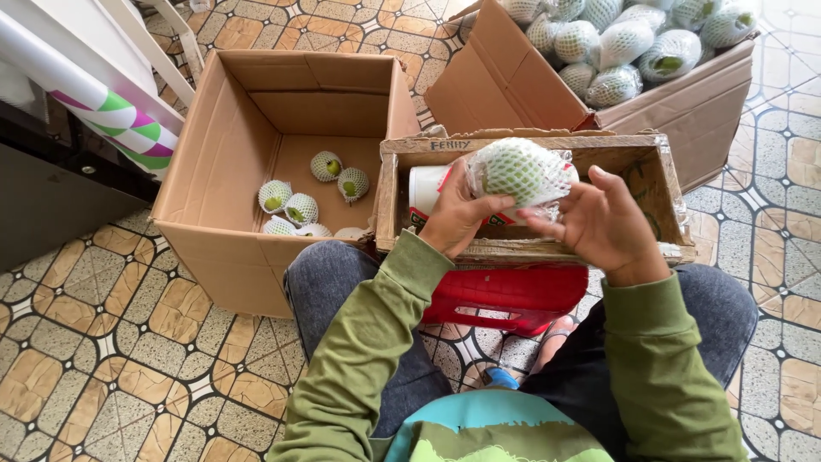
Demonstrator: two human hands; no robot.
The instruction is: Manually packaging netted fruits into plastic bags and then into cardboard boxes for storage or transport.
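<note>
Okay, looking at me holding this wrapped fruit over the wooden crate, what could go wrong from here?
1. The netted fruit is held by fingertips of the left hand and right hand through loose clear film; it might slip and bruise on the wooden crate.
2. The crate sits on a small red stool and overhangs it, so leaning on one end could tip it.
3. The full box is heaped above its rim; fruit there may roll out.
</note>
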